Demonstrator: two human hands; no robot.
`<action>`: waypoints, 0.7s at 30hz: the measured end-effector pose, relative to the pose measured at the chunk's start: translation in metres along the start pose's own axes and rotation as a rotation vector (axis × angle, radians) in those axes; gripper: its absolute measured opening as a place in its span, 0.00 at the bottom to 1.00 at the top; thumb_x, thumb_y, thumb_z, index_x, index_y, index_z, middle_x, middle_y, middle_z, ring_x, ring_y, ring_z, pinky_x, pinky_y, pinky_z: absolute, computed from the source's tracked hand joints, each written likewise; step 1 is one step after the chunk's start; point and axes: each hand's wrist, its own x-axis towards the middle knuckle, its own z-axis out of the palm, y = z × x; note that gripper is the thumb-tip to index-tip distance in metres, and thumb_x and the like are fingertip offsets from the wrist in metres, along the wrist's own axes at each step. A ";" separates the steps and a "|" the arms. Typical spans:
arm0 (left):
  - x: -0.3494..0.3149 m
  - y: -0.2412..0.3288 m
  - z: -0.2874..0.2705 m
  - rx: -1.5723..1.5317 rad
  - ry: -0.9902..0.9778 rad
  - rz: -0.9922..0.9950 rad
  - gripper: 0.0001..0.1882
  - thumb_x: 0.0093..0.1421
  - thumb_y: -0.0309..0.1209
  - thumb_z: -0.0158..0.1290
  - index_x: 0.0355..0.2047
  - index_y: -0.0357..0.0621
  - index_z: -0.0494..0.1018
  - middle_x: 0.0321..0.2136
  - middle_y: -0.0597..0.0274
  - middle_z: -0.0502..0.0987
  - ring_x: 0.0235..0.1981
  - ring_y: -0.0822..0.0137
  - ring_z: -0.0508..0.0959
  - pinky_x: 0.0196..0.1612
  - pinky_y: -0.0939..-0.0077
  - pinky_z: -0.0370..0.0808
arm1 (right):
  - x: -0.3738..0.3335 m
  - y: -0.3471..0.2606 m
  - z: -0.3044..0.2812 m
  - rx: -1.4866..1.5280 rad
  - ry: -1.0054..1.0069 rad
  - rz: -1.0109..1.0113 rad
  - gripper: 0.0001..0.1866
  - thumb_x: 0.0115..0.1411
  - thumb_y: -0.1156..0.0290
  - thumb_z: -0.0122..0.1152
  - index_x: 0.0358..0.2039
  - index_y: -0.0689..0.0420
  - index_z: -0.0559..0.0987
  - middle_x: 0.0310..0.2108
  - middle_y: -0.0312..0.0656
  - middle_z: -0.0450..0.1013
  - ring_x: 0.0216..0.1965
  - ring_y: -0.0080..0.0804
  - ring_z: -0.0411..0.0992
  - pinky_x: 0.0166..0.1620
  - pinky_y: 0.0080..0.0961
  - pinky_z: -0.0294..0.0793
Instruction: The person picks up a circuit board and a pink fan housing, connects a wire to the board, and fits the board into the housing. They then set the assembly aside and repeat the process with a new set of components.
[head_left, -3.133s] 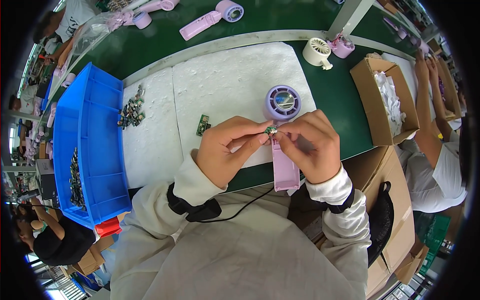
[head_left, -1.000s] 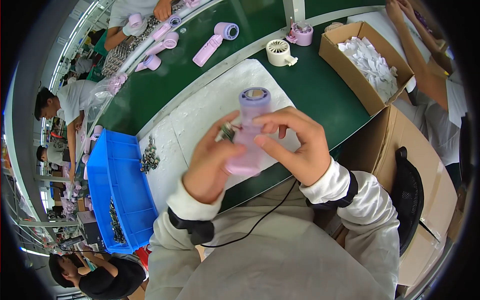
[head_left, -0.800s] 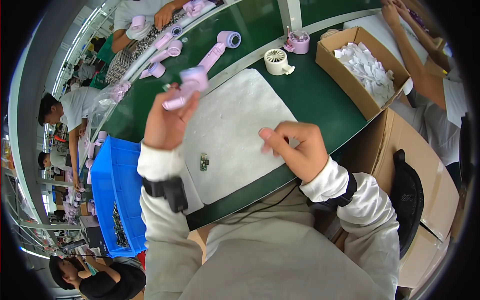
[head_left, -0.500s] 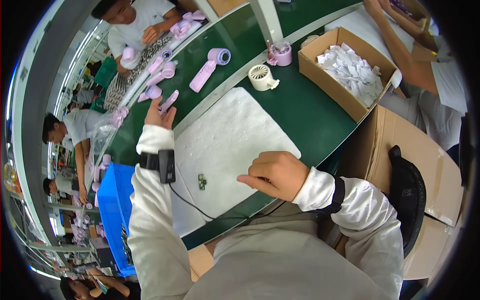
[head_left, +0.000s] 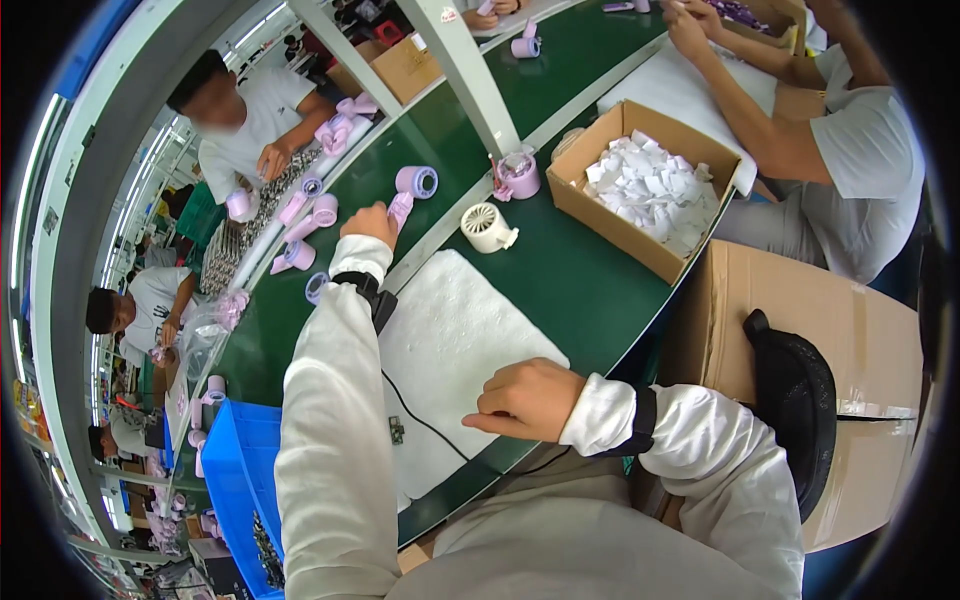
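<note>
My left hand [head_left: 370, 225] reaches over the green work surface. Its fingers are closed at the handle of a pink handheld fan [head_left: 418, 182], whose round head points away to the right; the fingertips are partly hidden. Just above the white foam mat [head_left: 465, 320], my right hand [head_left: 525, 400] rests in a loose fist with the thumb sticking out, and nothing shows in it. A small green circuit board [head_left: 396, 430] lies on the mat beside my left sleeve. Beyond the mat stands a cream fan head [head_left: 487, 228], near a pink fan part [head_left: 517, 174] with wires.
A cardboard box [head_left: 625, 225] full of white paper pieces stands at the right. At the left is a blue bin [head_left: 235, 470]. Several pink fans [head_left: 300, 255] lie along the far-left edge. A metal post [head_left: 470, 80] rises behind. Co-workers sit around; a black cable crosses the mat.
My left hand has left the pink fan it was at and moved right to another fan's handle. The view has shifted; my right hand stays in much the same pose.
</note>
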 end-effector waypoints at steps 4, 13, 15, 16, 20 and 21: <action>0.002 0.004 0.017 0.012 0.166 0.057 0.16 0.61 0.43 0.57 0.36 0.42 0.79 0.28 0.42 0.82 0.30 0.40 0.83 0.37 0.50 0.80 | 0.003 -0.001 -0.008 0.012 -0.019 0.017 0.22 0.67 0.58 0.60 0.20 0.58 0.78 0.19 0.42 0.72 0.26 0.44 0.74 0.32 0.40 0.74; -0.145 0.038 -0.097 -0.986 -0.380 -0.039 0.13 0.67 0.33 0.53 0.32 0.34 0.76 0.17 0.60 0.75 0.11 0.70 0.76 0.12 0.75 0.69 | 0.007 -0.009 -0.017 0.042 0.348 0.225 0.10 0.65 0.65 0.64 0.44 0.54 0.82 0.22 0.40 0.75 0.23 0.36 0.76 0.28 0.32 0.74; -0.184 0.042 -0.112 -1.046 -0.418 -0.064 0.12 0.68 0.33 0.53 0.33 0.34 0.76 0.16 0.61 0.75 0.12 0.71 0.75 0.11 0.76 0.68 | 0.007 -0.011 -0.019 0.049 0.341 0.229 0.11 0.65 0.66 0.64 0.47 0.54 0.81 0.23 0.41 0.76 0.23 0.36 0.76 0.28 0.31 0.75; -0.205 0.042 -0.119 -1.069 -0.447 -0.090 0.13 0.70 0.34 0.51 0.35 0.34 0.76 0.18 0.61 0.75 0.12 0.72 0.75 0.12 0.77 0.67 | 0.008 -0.013 -0.020 0.056 0.341 0.231 0.13 0.65 0.67 0.64 0.50 0.53 0.80 0.24 0.41 0.77 0.23 0.36 0.76 0.28 0.31 0.75; -0.267 0.059 -0.120 -1.191 -0.526 -0.120 0.13 0.71 0.35 0.51 0.36 0.36 0.74 0.19 0.59 0.77 0.14 0.68 0.78 0.15 0.75 0.71 | 0.006 -0.019 -0.017 0.035 0.294 0.221 0.14 0.65 0.69 0.63 0.51 0.52 0.80 0.26 0.42 0.78 0.24 0.36 0.77 0.29 0.31 0.76; -0.278 0.063 -0.113 -1.198 -0.520 -0.148 0.13 0.71 0.35 0.51 0.36 0.36 0.74 0.19 0.59 0.77 0.14 0.68 0.78 0.15 0.75 0.71 | 0.007 -0.018 -0.015 0.016 0.282 0.209 0.14 0.65 0.69 0.63 0.51 0.52 0.81 0.27 0.43 0.78 0.24 0.37 0.77 0.29 0.31 0.76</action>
